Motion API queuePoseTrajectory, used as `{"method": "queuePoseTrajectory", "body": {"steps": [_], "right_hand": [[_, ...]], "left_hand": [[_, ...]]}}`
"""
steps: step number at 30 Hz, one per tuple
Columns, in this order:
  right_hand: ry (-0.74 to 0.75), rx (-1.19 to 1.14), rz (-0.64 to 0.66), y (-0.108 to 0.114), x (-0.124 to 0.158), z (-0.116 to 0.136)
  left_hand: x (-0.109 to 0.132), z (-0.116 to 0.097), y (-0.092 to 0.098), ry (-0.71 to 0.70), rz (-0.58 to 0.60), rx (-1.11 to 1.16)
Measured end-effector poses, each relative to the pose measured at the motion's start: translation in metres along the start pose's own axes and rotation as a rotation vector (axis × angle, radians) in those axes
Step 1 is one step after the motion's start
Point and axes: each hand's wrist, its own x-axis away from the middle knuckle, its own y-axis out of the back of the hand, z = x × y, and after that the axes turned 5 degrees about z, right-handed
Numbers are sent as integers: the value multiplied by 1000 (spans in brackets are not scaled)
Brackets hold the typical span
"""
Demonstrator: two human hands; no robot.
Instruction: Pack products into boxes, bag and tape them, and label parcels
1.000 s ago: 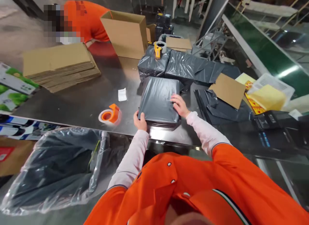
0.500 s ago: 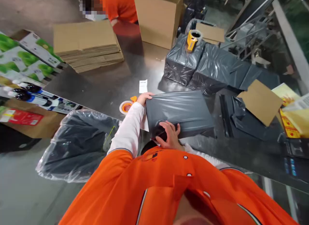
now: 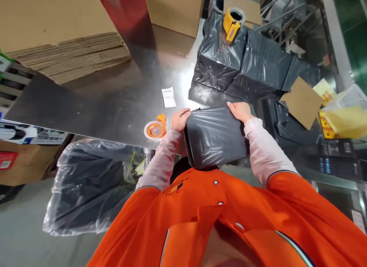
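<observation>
A package wrapped in dark plastic is held between my two hands at the table's near edge, close to my body. My left hand grips its far left corner, fingers wrapped over the edge. On the far right corner my right hand is closed, thumb toward the top. Left of the package lies an orange tape dispenser with a roll of clear tape. Just beyond it is a small printed paper slip.
Black-wrapped parcels stand at the back right, with a yellow tape dispenser on top. Flattened cardboard is stacked at the left. A plastic-lined bin stands below the table edge. Cardboard and yellow packets lie right.
My right hand has moved from the package's near left part to its far right corner. The package now sits tilted toward my body. The view has shifted; the co-worker is out of sight.
</observation>
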Motion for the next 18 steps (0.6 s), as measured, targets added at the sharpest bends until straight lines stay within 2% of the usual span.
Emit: {"method": "queuePoseTrajectory", "body": {"steps": [2,4,5,7,10,12,14,16,18], "right_hand": [[-95,13,11,-12,30,-8],[-118,-42,60,-20,57,-27],[-88,-113,94,-21,66,-41],[53,-326,161,-17,69,-74],[344,-565,303,-5,44,-136],[486,-463,486,-4,21,-170],[524,-201,627,-12,3,-189],[525,39,592,-28,-6,-192],[557,95,419,-50,-5,-189]], "left_hand": [[27,9,12,95,-188,-322],[52,22,22,292,-277,-587],[62,29,26,378,-261,-683],[73,42,33,455,-171,-820],[70,55,43,449,-81,-943],[62,59,56,484,-11,-992],[56,56,76,504,30,-1011],[52,46,100,524,16,-1015],[49,26,123,567,-16,-1017]]}}
